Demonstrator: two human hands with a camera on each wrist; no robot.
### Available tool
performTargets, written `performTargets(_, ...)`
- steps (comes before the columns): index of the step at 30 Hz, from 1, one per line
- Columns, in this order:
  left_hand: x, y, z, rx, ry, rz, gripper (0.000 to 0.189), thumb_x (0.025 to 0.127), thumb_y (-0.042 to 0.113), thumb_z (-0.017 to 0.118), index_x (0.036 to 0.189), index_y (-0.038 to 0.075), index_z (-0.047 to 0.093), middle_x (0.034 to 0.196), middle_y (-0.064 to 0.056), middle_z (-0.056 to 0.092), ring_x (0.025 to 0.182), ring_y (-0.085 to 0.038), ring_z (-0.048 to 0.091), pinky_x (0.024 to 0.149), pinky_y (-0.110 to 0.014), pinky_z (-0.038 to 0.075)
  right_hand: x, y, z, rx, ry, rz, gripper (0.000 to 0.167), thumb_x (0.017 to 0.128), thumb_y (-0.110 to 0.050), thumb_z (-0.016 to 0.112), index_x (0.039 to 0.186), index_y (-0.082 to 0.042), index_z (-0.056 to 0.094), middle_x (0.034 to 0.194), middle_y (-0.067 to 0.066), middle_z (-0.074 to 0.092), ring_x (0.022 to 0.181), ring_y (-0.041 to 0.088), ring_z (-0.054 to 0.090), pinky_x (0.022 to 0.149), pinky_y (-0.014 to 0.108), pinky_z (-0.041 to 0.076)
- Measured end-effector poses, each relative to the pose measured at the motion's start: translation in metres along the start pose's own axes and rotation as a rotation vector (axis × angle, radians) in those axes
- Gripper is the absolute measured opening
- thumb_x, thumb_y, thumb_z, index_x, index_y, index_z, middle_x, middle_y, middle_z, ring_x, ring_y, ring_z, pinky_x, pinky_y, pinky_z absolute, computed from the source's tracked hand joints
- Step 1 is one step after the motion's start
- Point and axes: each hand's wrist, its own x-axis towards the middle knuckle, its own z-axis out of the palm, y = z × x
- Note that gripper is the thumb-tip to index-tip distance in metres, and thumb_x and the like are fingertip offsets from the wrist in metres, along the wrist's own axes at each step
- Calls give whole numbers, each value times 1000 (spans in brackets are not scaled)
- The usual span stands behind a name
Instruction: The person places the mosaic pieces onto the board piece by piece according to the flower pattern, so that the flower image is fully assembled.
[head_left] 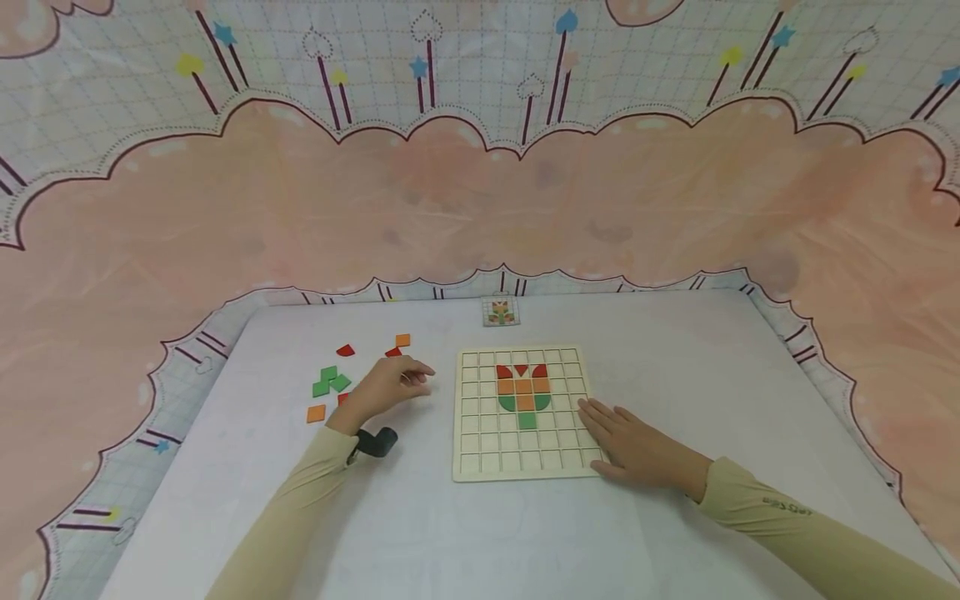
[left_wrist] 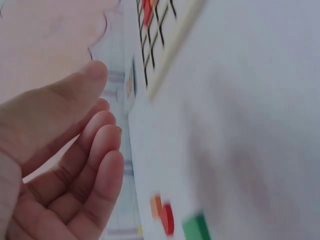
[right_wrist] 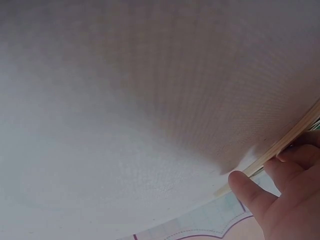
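My left hand (head_left: 386, 386) hovers over the table left of the pale wooden grid board (head_left: 480, 450), its fingers loosely curved. In the left wrist view, no piece shows between the thumb (left_wrist: 90, 75) and the fingers. My right hand (head_left: 641, 446) rests with extended fingers on the board's right edge; the right wrist view shows its fingertips along that edge. On the board, red pieces (head_left: 539, 372) form a top row above orange squares (head_left: 523, 386), green quarter-rounds (head_left: 507, 403) and a green square (head_left: 527, 421), like a tulip.
Loose green squares (head_left: 321, 388), orange squares (head_left: 316, 413) and red pieces (head_left: 345, 350) lie around my left hand. A small pattern card (head_left: 500, 312) lies beyond the board. A patterned cloth (head_left: 480, 208) hangs behind the white table (head_left: 675, 350).
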Motion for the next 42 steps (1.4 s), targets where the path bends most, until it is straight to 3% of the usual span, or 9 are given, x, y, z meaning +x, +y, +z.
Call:
performTargets(6,-17,-33,-31,33,77,-46,31,82,9,71,110,-3,66,97,-16,66,86,-23,59,83,-41,52,0,2,2,-2,0,-2,71,95,-43,47,147,1,25,155,16,23,142,33,24,110,52,29)
performTargets(13,-22,-56,-38,35,103,-210,33,85,12,68,116,-1,64,106,-18,65,97,-30,59,85,-42,52,-1,3,5,-9,40,-13,71,94,-42,50,145,1,28,154,16,26,141,33,28,108,52,32)
performTargets(20,-21,-61,-31,118,110,-224,32,83,8,69,113,-3,65,103,-20,64,96,-32,59,86,-47,50,0,1,3,2,0,0,71,94,-43,48,146,1,26,155,15,23,142,32,24,110,52,29)
performTargets(31,-18,-63,-25,134,97,-246,32,81,5,71,111,-3,66,100,-18,64,91,-27,58,82,-44,50,0,-1,-1,-22,22,-15,71,94,-42,49,145,2,28,153,17,27,141,33,28,108,52,33)
performTargets(42,-19,-63,-27,125,144,-305,31,81,7,71,110,-3,66,93,-16,63,83,-24,53,73,-35,46,0,1,3,-15,15,-8,72,94,-43,49,146,1,27,154,16,25,142,33,26,108,52,32)
